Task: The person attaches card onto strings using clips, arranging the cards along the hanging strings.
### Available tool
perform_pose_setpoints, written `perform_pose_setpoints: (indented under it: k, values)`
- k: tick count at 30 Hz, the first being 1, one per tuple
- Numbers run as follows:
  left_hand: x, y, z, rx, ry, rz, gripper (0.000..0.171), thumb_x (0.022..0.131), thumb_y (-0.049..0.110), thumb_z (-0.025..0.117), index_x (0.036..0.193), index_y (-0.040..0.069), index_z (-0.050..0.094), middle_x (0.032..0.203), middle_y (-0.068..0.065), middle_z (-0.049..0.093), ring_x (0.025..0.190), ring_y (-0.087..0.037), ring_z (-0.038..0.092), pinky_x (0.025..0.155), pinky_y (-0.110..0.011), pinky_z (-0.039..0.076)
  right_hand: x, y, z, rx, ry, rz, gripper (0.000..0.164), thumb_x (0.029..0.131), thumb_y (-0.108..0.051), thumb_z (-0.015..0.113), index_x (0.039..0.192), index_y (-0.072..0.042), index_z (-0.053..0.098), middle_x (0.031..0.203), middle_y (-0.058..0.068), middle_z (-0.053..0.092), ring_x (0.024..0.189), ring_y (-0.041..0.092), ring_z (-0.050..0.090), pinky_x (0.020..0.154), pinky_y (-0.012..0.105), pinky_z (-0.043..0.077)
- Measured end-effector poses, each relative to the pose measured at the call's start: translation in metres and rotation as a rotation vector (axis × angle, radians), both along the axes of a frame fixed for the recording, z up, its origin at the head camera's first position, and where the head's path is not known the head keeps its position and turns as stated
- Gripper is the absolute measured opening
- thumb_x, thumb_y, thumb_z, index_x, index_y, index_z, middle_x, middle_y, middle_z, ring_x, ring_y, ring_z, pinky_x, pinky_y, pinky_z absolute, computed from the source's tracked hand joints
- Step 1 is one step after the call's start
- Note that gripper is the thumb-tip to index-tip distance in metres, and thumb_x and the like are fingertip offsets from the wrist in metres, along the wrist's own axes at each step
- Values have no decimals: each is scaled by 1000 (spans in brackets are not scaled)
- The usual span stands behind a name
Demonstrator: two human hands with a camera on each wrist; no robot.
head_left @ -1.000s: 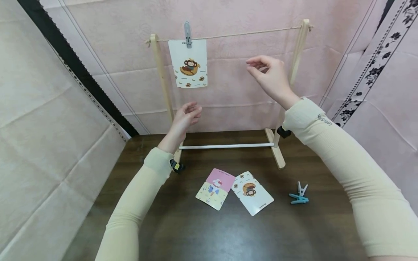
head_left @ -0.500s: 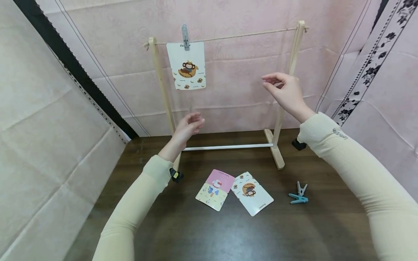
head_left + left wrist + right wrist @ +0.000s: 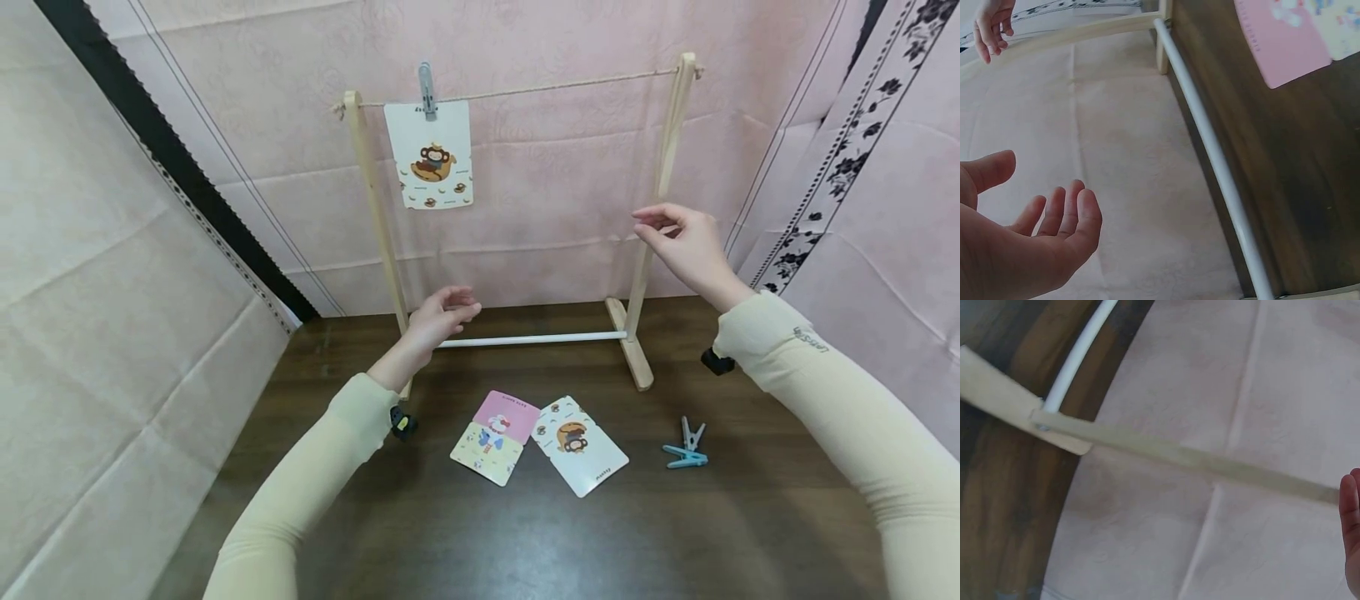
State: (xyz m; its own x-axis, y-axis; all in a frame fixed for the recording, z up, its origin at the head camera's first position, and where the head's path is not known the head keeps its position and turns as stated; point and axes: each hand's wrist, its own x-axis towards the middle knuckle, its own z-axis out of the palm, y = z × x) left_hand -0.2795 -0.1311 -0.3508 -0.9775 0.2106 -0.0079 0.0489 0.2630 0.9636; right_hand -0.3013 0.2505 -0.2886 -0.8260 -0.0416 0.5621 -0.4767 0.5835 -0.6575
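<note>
In the head view my left hand [image 3: 439,322] hovers by the stand's left post, fingers relaxed around nothing; the left wrist view shows its thumb well apart from the loosely bent fingers [image 3: 1089,220]. My right hand [image 3: 688,243] is in the air beside the right post [image 3: 672,133], loosely bent and holding nothing. A white card with a monkey picture [image 3: 429,171] hangs from the string [image 3: 558,87] by a grey clothespin [image 3: 427,90]. On the table lie a pink and yellow card [image 3: 497,437] and another monkey card [image 3: 580,446], their corners meeting.
Two clothespins, one blue [image 3: 684,456] and one grey [image 3: 693,434], lie together on the brown table [image 3: 480,542] at right. A white rod [image 3: 536,338] joins the wooden stand's feet. Pale cloth [image 3: 555,192] hangs behind and at both sides.
Both hands have come down from the string; the right has also moved to the right, the left slightly right. The hanging card, the table cards and the clothespins stay in place.
</note>
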Motion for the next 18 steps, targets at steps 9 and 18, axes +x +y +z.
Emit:
perform_pose_setpoints:
  k: [9, 18]
  values:
    - [9, 0, -19, -78, -23, -55, 52, 99, 21, 67, 145, 5, 50, 138, -15, 56, 123, -29, 55, 103, -46, 46, 10, 22, -24, 53, -34, -45, 28, 98, -24, 67, 119, -6, 73, 98, 0, 70, 82, 0, 59, 73, 14, 43]
    - [17, -1, -35, -160, -46, -70, 51, 97, 21, 69, 143, 6, 52, 135, -15, 58, 116, -28, 57, 100, -48, 47, 22, 27, -59, 79, -107, -37, 25, 97, -22, 69, 117, -7, 74, 104, 11, 74, 80, -4, 59, 71, 14, 44]
